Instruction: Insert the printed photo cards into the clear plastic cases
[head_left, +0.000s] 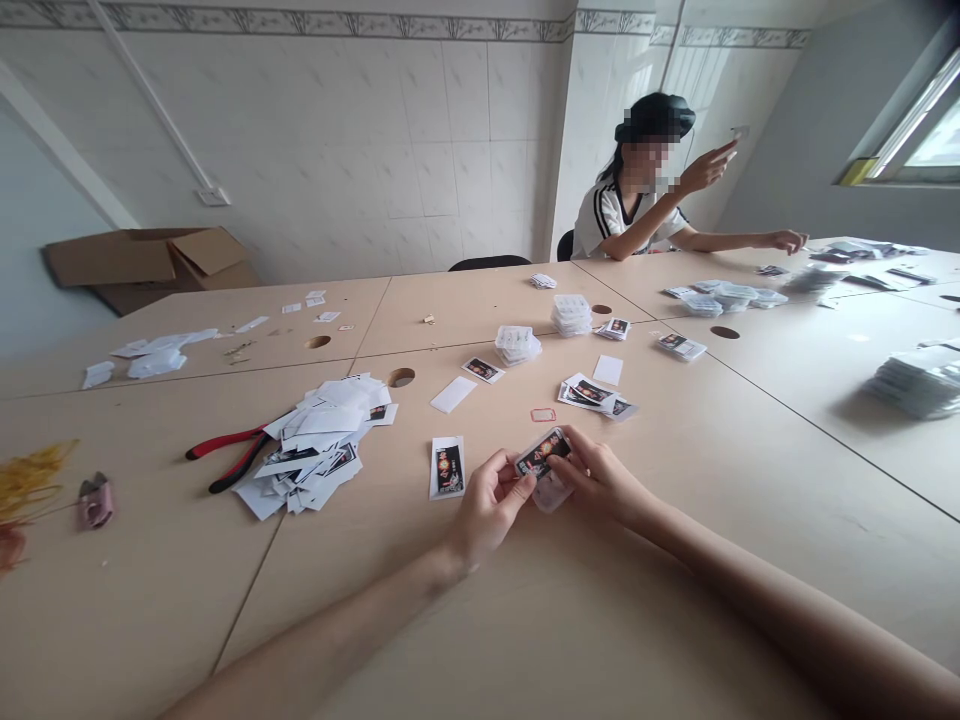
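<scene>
In front of me, both hands grip a clear plastic case and a black printed card on its upper part. My left hand pinches the left end, its thumb on the card's lower edge. From the right, my right hand presses its thumb on the card while its fingers wrap behind. Whether the card lies inside the lid or on top of it I cannot tell. A similar card on white paper lies left of my hands. Just beyond them is a small red-edged label.
Red-handled pliers lie partly under a heap of paper slips. Stacked clear cases and printed cards stand farther back. Pink snips lie at left. Across the table sits a person, one hand raised.
</scene>
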